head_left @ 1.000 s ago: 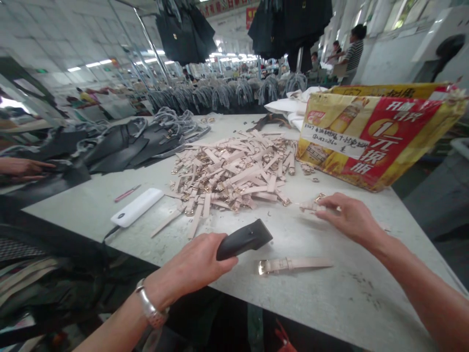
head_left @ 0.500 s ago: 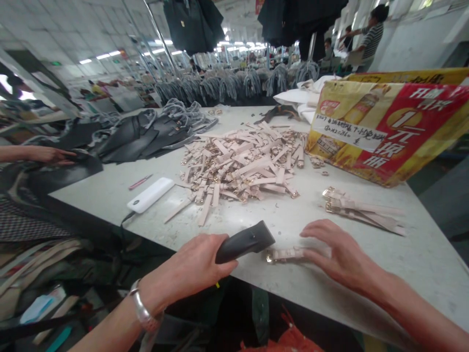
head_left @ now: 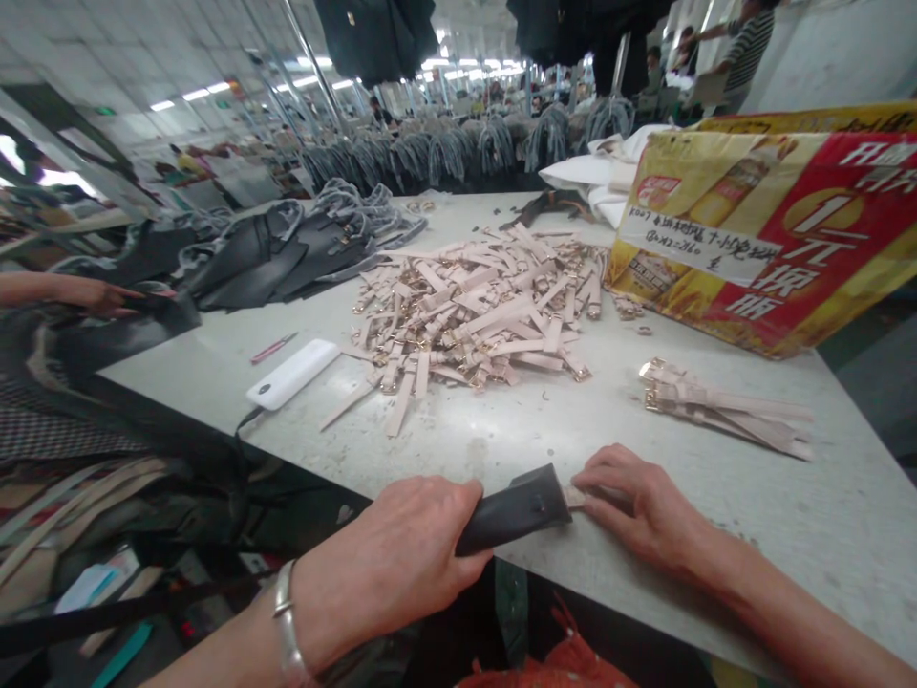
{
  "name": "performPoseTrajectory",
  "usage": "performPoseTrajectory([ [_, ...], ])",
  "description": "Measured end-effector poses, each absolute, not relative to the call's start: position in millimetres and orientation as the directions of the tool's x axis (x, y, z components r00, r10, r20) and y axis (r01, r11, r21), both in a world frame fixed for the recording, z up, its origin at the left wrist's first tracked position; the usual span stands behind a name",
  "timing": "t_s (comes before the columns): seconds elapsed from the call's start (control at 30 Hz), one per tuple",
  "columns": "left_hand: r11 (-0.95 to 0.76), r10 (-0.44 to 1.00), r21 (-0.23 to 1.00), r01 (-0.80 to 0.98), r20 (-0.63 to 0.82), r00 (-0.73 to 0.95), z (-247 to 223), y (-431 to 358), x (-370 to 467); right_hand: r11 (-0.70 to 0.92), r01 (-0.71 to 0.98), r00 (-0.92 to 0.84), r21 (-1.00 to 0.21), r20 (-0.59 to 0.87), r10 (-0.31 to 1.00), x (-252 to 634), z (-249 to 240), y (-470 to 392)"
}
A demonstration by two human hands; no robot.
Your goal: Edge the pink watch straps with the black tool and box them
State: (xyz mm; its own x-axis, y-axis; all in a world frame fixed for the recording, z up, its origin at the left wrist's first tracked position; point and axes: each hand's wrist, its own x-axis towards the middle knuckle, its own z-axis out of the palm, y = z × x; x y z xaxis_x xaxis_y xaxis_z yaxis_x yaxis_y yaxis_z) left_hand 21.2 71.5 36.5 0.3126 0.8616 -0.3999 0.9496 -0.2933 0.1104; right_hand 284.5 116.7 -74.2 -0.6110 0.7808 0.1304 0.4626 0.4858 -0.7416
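My left hand (head_left: 397, 535), with a silver bangle at the wrist, grips a folded black leather piece (head_left: 517, 511) over the table's near edge. At the far end of that piece, my right hand (head_left: 637, 502) pinches a pale pink buckle strap (head_left: 575, 497). Only a short bit of this strap shows; its buckle is hidden, and I cannot tell whether it is inside the leather or behind it. Beyond my hands lies a heap of pale pink buckle straps (head_left: 487, 320). A small bunch of the same straps (head_left: 731, 406) rests to the right.
A yellow and red carton (head_left: 759, 239) stands at the table's right. A white power bank (head_left: 293, 373) with a cable and a pink pen-like tool (head_left: 273, 348) lie left. Black leather pieces (head_left: 287, 248) are piled behind them. A co-worker's hand (head_left: 93, 294) works at far left.
The leather piece in my left hand has moved right and down, over the strap's buckle end. My right fingers have closed on the strap.
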Motion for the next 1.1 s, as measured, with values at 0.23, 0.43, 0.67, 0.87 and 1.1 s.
performPoseTrajectory([
  [0.23,-0.368,0.802,0.090,0.925,-0.472,0.365,53,93,49,0.398,0.474,-0.577,-0.785,0.064,0.814,293,-77,117],
  [0.43,-0.368,0.810,0.071,0.927,-0.465,0.357,51,102,67,0.414,0.463,-0.546,-0.784,0.116,0.830,293,-88,116],
  [0.67,-0.224,0.877,0.198,0.954,-0.387,0.286,32,94,49,0.407,0.481,-0.518,-0.777,0.122,0.846,290,-86,117],
  [0.87,-0.180,0.870,0.179,0.967,-0.430,0.241,40,86,22,0.446,0.479,-0.542,-0.756,0.145,0.828,289,-80,117],
  [1.1,-0.273,0.844,0.135,0.952,-0.442,0.305,41,86,43,0.457,0.476,-0.588,-0.751,0.114,0.801,286,-72,117],
])
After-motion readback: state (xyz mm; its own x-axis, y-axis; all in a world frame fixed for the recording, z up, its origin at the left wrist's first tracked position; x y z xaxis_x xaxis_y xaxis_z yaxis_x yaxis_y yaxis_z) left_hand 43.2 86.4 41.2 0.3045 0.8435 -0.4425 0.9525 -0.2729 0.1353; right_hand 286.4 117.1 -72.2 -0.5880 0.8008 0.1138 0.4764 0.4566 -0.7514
